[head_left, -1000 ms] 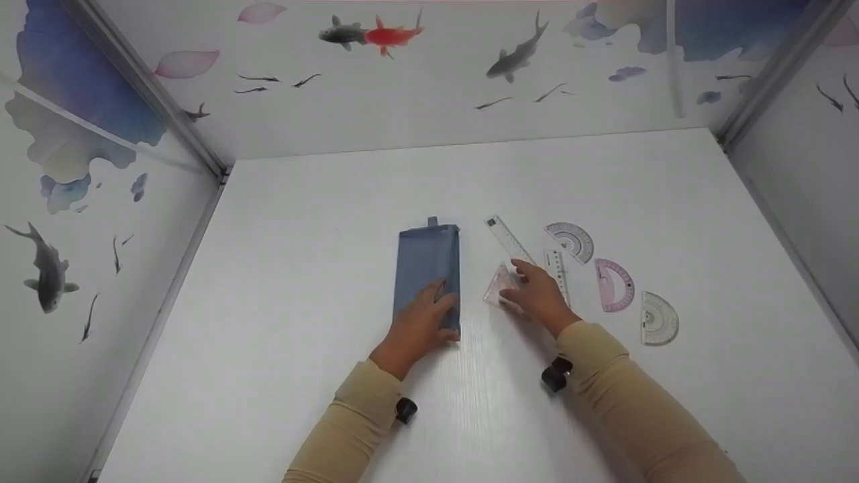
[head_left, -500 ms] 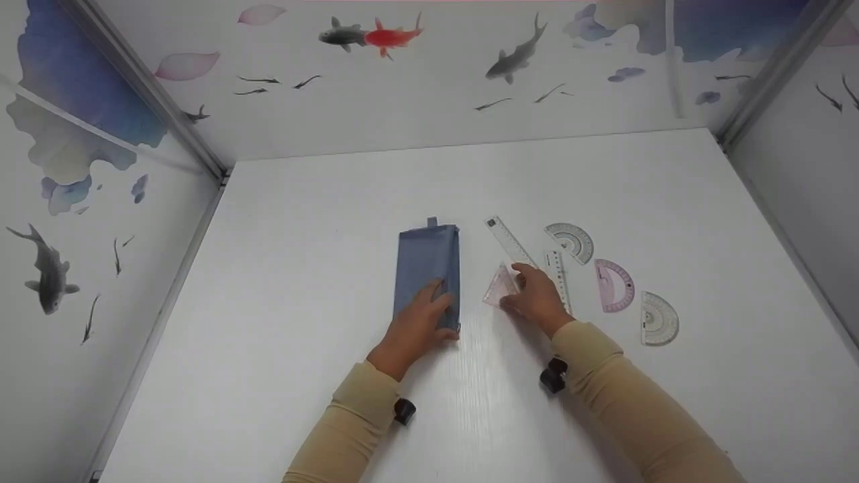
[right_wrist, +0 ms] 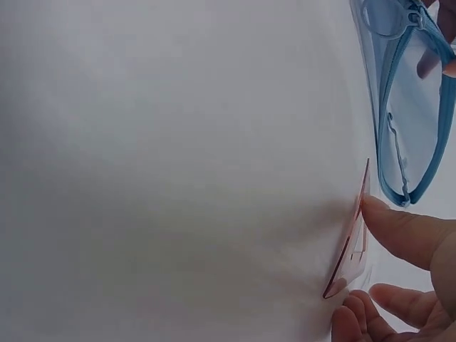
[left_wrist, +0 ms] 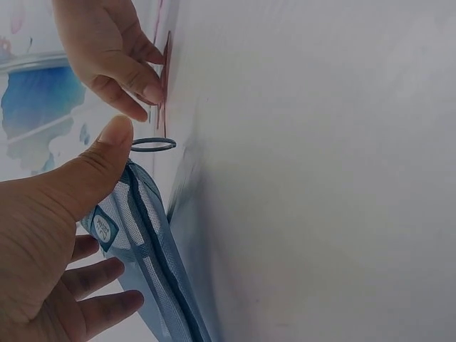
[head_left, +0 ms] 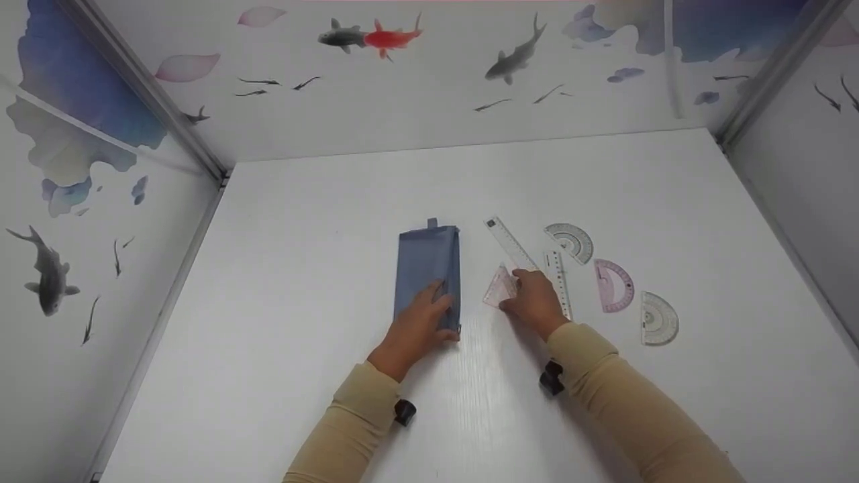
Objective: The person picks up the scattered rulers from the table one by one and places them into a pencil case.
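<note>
On the white worktop (head_left: 322,221), just under our left hand (head_left: 417,327), lies a blue mesh pencil case (head_left: 428,265); the hand's grip is loose, fingers spread flat on the case's near end, the thumb lifted beside its zip ring (left_wrist: 153,144). Just right of that grip, our right hand (head_left: 535,300) pinches a small pink see-through triangle (head_left: 499,287) by its edge, thumb and fingertips (right_wrist: 399,228) curled onto it, one edge tipped up off the worktop. Beyond the right grip a clear ruler (head_left: 508,241) runs away at a slant, and a shorter ruler (head_left: 558,282) lies just beside the hand. Further right sit three half-circle protractors: a clear one (head_left: 571,241), a pink one (head_left: 613,285), and another clear one (head_left: 658,318).
</note>
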`<state>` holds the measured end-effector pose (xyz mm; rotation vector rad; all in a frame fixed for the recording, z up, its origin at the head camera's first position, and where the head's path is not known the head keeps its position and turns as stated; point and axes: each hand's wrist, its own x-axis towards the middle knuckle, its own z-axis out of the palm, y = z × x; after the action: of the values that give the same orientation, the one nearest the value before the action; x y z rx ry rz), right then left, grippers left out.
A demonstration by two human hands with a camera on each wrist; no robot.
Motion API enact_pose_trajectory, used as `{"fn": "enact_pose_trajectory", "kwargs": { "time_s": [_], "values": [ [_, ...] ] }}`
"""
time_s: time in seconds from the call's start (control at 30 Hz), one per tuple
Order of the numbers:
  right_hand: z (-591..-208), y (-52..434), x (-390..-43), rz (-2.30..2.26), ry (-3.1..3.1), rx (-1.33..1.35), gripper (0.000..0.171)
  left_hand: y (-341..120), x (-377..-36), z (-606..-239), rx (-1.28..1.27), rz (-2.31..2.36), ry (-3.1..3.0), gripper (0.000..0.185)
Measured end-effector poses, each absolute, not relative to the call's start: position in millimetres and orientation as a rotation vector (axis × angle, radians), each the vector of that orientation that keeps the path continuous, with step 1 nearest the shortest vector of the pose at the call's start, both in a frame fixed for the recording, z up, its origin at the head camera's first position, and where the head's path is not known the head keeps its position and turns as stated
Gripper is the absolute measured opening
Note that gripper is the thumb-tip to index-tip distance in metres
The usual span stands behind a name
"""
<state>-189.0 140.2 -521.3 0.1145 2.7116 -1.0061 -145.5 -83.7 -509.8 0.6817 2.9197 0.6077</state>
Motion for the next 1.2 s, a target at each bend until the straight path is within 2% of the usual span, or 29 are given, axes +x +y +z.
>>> {"fn": "enact_pose_trajectory", "kwargs": {
  "time_s": [0.23,0.7,1.2],
  "values": [
    [-521.5,139.5,-189.0,-0.946,2.779,0.025,0.062,-83.0,-145.7,-510.0,0.680,0.579,2.933,0.058],
    [-520.7,138.6,-188.4,-0.999,2.702,0.099,0.062,-83.4,-144.5,-508.0,0.695,0.617,2.948,0.061],
    [-524.1,140.4,-185.5,-1.050,2.706,0.049,0.056,-82.1,-144.4,-507.2,0.694,0.589,2.944,0.064]
  ]
}}
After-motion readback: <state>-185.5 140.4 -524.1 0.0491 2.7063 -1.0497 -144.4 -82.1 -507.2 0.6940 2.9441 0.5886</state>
